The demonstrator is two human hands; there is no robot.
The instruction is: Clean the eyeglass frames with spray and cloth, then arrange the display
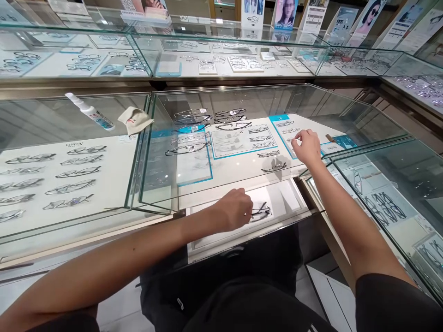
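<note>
My left hand (236,210) is closed over an open, white-lined drawer (290,196) below the counter. Dark-framed eyeglasses (262,211) stick out at its fingertips, the near end hidden by the hand. Above the glass display case to the right, my right hand (307,145) has its fingers curled in toward the thumb. Whatever may be between them is too small to make out. Nearest to it are a blue-edged card with small eyeglasses (290,131) and a dark folded pair (275,167). Several more eyeglasses (232,125) are set out in rows farther left.
A white spray bottle (92,113) and a crumpled beige cloth (134,121) lie on the left glass top. Other display cases hold eyeglasses (74,186) at left and more eyeglasses (384,207) at right. Advertising cards (285,16) stand along the back counter.
</note>
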